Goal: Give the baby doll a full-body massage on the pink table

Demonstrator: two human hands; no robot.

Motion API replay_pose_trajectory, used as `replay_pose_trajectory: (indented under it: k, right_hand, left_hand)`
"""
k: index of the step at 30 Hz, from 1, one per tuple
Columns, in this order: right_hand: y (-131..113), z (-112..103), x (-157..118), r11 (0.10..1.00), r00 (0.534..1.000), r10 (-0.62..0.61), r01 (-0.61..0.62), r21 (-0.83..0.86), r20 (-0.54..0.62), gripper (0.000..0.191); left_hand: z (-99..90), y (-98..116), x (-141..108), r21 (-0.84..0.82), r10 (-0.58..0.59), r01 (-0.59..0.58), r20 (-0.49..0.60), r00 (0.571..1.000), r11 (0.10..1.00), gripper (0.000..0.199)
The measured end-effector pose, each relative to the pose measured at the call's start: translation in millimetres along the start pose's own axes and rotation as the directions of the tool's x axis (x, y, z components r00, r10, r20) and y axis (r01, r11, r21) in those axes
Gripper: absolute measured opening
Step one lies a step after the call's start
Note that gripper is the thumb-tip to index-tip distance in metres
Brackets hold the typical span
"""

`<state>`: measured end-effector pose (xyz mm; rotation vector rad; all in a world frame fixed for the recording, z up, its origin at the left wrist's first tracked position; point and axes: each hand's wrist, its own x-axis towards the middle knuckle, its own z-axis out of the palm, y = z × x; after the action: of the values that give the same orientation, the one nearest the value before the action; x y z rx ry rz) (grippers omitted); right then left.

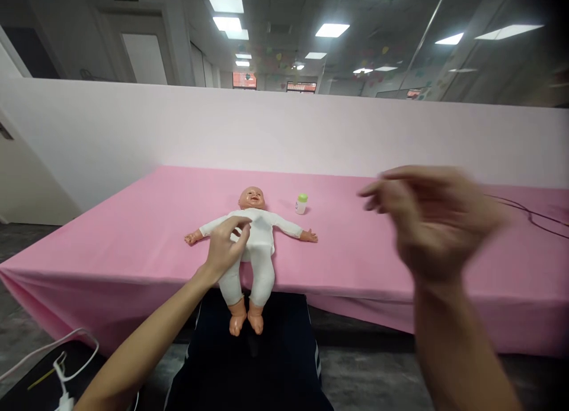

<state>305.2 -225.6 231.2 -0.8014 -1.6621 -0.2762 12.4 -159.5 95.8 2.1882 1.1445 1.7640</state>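
A baby doll point(260, 236) in a white long-sleeved suit lies on its back, arms spread and feet hanging past the table's front edge. Over the doll's torso, at its left side in view, is my left hand point(225, 243). Its fingers are curved and a gap shows between thumb and fingertips; nothing is seen in it. My right hand point(438, 221) is raised at the right, well apart from the doll. Motion blurs its bent fingers, so whether they hold anything is unclear. A small white bottle with a light green cap point(301, 204) stands beside the doll's head.
A pink cloth point(351, 245) covers the table and hangs over its front edge. Behind it rises a low white partition point(284, 132) with glass above. A dark cable point(528, 210) lies at the right. White cords point(62, 363) are on a black surface at lower left.
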Motion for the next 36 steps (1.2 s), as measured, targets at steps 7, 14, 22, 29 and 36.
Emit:
replay_pose_trajectory:
  k: [7,14,22,29,36]
  right_hand:
    - [116.9,111.3,-56.5,0.887,0.705,0.416,-0.453,-0.086,0.575,0.019]
    - [163.3,147.2,-84.4,0.82,0.597,0.505,-0.558,-0.13,0.624,0.021]
    - [235.9,163.0,-24.6,0.745,0.664,0.663,-0.535,-0.399,0.346,0.026]
    - [264.1,171.2,-23.5,0.689,0.525,0.709,-0.37,-0.623,0.471,0.029]
    - [248.3,165.9,-27.6,0.735,0.54,0.677,-0.451,-0.507,0.5,0.038]
  left_hand:
    - [58.3,-105.2,38.9,0.083,-0.352,0.345,0.095,0.931,0.935,0.021]
    - [72.5,-127.9,78.7,0.084,-0.373,0.368,0.059,0.926,0.926,0.02]
    - [174.0,-88.5,139.3,-0.512,-0.518,0.756,0.552,0.653,0.407,0.013]
    - [265.1,-93.8,163.7,-0.38,-0.6,0.92,0.716,0.356,0.092,0.046]
    - [257.3,-95.5,164.7,-0.35,-0.573,0.937,0.77,0.281,-0.01,0.055]
